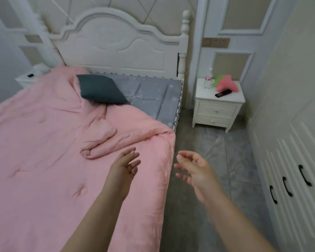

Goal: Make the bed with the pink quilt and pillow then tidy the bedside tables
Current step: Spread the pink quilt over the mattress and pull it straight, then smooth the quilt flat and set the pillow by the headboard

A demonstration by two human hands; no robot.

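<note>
Left hand: the left hand (124, 168), bare forearm reaching in from the bottom edge, hovers over the quilt's near right part; its fingers (133, 163) are loosely spread, released, holding nothing.
Right hand: the right hand (194, 169) hangs over the floor just beside the bed's edge, palm turned toward the left hand, fingers relaxed and slightly curved, empty.
Pink quilt: the pink quilt (44, 151), soft, stitched in dimples, lies under and beyond the left fingers; a rumpled fold (98, 142) bunches just ahead of them.
Floor: grey marbled tiles (216, 151) below the right fingers.
Pillow: a dark grey square pillow (101, 89) lies tilted far beyond the left fingers, on the quilt's upper edge and the grey patterned mattress (153, 93).
Bedside table: a white two-drawer bedside table (216, 110) stands far beyond the right fingers, bearing a clear bottle (208, 79), a pink and green plush (225, 84) and a black remote (223, 93).
Headboard: a white carved headboard (116, 42) stands farthest.
</note>
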